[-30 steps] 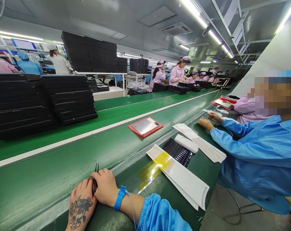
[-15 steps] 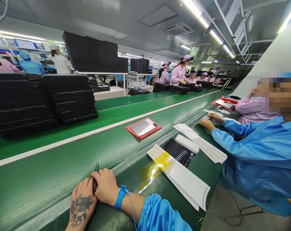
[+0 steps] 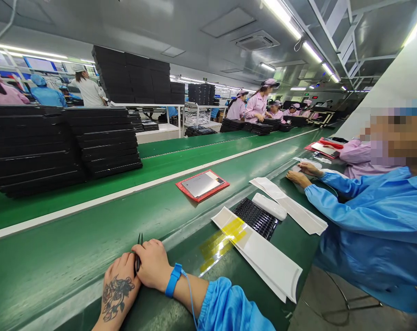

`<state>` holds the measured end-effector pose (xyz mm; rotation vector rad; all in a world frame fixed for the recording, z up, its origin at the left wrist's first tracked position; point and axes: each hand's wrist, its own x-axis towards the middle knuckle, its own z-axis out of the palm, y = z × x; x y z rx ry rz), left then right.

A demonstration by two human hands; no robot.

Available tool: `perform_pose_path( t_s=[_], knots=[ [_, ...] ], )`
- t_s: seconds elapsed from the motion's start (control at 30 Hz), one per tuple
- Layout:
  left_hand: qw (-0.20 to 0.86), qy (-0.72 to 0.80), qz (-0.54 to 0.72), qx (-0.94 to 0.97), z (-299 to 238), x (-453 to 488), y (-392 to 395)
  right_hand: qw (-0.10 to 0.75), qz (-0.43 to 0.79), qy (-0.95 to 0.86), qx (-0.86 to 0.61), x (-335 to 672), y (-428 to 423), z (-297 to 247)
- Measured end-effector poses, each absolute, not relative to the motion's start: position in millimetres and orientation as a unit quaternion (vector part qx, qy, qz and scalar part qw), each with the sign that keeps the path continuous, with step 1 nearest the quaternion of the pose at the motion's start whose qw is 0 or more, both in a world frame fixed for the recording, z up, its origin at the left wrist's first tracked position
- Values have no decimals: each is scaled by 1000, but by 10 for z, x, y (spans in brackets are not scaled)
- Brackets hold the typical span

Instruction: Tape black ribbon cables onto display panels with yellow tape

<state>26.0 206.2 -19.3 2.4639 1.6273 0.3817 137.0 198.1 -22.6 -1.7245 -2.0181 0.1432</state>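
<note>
My left hand (image 3: 120, 292), tattooed on its back, rests at the near edge of the green belt. Its fingers are bent downward and close together; what lies under them is hidden. Against it sits my right hand (image 3: 152, 263), wearing a blue wrist strap (image 3: 174, 280) with a cord. The right fingers are curled round black tweezers (image 3: 138, 262), whose tips point up and away between the hands. Farther up the belt lies a silver panel (image 3: 201, 184) on a red padded sheet (image 3: 198, 198).
Right of my hands are yellow tape strips (image 3: 215, 250), white liner sheets (image 3: 266, 257), a black gridded tray (image 3: 256, 218) and a white roll-like piece (image 3: 269, 206). A co-worker's blue sleeve (image 3: 335, 193) is at the right. Black tray stacks (image 3: 105, 142) stand across the belt.
The silver panel on its red sheet has slid slightly along the belt toward the left. My hands keep the same pose, and the view has shifted a little.
</note>
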Motion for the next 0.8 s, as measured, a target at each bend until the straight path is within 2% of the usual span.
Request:
perform_pose_path(
  t_s=[0.5, 0.8],
  knots=[
    [40, 546, 128, 827, -249, 252, 2079, 246, 56, -734, -631, 1383, 1979, -227],
    [73, 558, 140, 815, -255, 251, 2080, 256, 65, -729, -631, 1386, 1960, -204]
  ],
)
